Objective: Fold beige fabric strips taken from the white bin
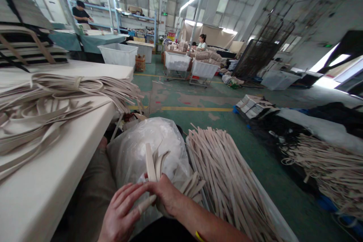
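My right hand (166,193) is closed around a small bunch of beige fabric straps (151,164), whose ends stick up above the fist. More strap lengths hang out on the fist's right side. My left hand (121,210) lies against the right hand near its knuckles, its fingers stretched out, with a pale wrap on one finger. Behind the hands stands a clear plastic bag (153,132) with whitish contents. Just right of my hands, a long white bin (279,217) is filled with many beige straps (224,166) lying lengthwise.
A cream-topped table (65,162) at left carries a tied bundle of straps (76,85). More straps (334,166) lie on dark sheeting at right. White wheeled bins (177,61) stand across the green floor (193,117). Other people (82,15) work at far tables.
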Motion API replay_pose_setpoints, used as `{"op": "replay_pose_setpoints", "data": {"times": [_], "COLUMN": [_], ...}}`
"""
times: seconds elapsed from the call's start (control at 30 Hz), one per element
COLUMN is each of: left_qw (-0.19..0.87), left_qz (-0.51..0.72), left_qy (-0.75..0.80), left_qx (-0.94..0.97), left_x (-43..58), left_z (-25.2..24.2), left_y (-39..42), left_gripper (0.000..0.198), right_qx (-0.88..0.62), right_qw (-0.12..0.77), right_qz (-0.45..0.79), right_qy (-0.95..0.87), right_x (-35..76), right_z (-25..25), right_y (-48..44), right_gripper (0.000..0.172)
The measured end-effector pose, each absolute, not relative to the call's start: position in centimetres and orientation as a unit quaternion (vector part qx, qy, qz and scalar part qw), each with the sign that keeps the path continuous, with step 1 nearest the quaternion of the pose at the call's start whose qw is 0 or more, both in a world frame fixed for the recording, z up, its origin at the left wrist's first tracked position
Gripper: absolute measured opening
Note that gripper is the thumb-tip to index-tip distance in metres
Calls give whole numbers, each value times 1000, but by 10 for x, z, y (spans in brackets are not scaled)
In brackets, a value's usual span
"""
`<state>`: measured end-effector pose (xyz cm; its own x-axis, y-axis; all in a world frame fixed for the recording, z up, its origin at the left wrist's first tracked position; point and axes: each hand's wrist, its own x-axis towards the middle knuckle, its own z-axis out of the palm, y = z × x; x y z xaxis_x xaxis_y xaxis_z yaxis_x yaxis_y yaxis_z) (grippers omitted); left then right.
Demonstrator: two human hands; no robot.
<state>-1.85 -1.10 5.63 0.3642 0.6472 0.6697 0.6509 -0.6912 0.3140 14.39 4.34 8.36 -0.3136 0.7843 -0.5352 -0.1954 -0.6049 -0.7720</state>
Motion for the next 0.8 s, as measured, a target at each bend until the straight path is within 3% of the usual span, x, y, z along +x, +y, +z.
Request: {"op": "replay_pose_setpoints", "data": {"times": [0.17,0.27,0.4,0.57,0.8], "left_qw": [-121,-332,-580,-636,-764], "left_qz": [-483,-460,-354,-287,-342], "left_qy": [-505,-564,-509,-523,-462], "left_qx": [-705,-600,-528,-490,-293], "left_x": [-16,-15,-3,11,30], "left_z": [55,63,67,53,55], "left_y": [-14,-5,2,1,-7], "left_gripper": [40,49,61,64,50], "right_qx": [-483,-462,-453,-468,-484], "right_qw": [356,373,366,363,333], "right_qz": [706,678,652,620,608], "right_qy": [-376,-433,-486,-515,-534], "right_x": [154,160,160,155,150], "right_z": [98,104,108,107,97], "right_y": [60,68,73,75,74], "right_gripper": [48,43,37,32,35]}}
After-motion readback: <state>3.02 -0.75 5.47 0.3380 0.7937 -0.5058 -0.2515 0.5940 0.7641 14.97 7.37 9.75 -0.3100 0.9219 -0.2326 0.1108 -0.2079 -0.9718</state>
